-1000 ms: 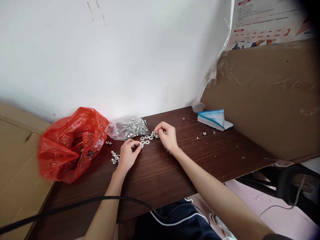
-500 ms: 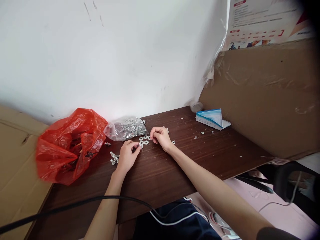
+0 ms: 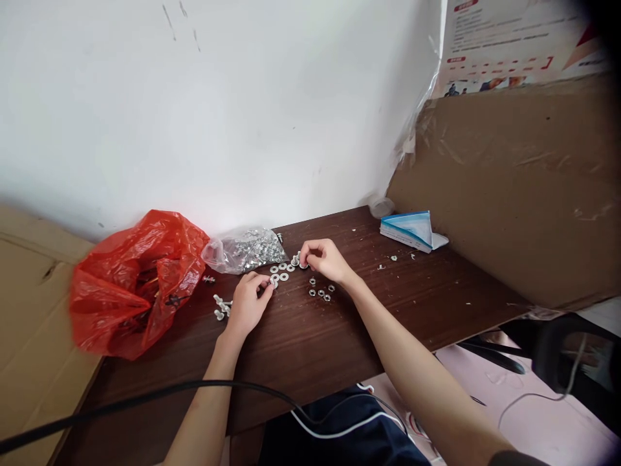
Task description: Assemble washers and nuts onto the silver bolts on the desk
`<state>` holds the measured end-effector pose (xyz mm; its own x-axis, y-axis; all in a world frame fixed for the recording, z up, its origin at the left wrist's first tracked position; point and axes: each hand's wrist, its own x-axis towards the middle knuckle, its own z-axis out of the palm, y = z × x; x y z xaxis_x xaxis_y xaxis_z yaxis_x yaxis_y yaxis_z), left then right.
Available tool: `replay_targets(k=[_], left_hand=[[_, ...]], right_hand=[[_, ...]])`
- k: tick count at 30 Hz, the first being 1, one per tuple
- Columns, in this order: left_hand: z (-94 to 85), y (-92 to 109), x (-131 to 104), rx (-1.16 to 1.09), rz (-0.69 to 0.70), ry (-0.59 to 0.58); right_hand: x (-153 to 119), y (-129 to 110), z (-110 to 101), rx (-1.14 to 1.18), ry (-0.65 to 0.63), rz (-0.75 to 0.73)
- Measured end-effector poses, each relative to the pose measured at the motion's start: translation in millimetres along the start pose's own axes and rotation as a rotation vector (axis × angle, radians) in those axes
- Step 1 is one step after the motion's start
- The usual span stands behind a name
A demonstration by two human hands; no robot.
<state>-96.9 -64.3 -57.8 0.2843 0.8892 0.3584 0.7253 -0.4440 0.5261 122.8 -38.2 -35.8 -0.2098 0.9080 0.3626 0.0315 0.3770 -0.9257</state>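
My left hand [image 3: 248, 301] pinches a small pale washer [image 3: 273, 283] at the near edge of a group of flat washers [image 3: 284, 277]. To its left lie several bolts [image 3: 220, 313]. My right hand [image 3: 326, 260] has its thumb and finger closed around a small bolt, which stands beside other upright bolts [image 3: 295, 260] right of the washers. Several hex nuts [image 3: 321, 293] are spread on the table just below my right hand.
A clear bag of metal hardware [image 3: 257, 249] lies behind the washers. An open red plastic bag [image 3: 140, 285] sits at the left. A blue and white packet [image 3: 407, 230] rests at the back right. A black cable [image 3: 179, 387] crosses the foreground.
My right hand has moved right and slightly up, away from the washers to the bolts. The nuts and upright bolts now show. My left hand has stayed put.
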Motion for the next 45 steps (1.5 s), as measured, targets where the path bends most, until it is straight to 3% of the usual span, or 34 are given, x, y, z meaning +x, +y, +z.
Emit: replay_targets(k=[3, 7, 16, 30, 36, 45], left_hand=[[0.3, 0, 0, -0.009, -0.002, 0.007], [0.4, 0, -1, 0.0, 0.002, 0.006], [2.8, 0, -2, 0.01, -0.01, 0.014], [-0.3, 10, -4, 0.039, 0.079, -0.057], [-0.6, 14, -5, 0.064, 0.105, -0.079], [-1.4, 17, -4, 0.069, 0.086, -0.114]], right_hand=[[-7, -2, -10, -0.412, -0.117, -0.01], [-11, -2, -15, -0.575, -0.202, 0.06], [-13, 4, -14, -0.628, -0.353, 0.048], [-14, 6, -12, -0.59, -0.387, 0.091], [-13, 1, -7, -0.562, -0.343, 0.12], [-13, 2, 2, -0.644, -0.339, -0.027]])
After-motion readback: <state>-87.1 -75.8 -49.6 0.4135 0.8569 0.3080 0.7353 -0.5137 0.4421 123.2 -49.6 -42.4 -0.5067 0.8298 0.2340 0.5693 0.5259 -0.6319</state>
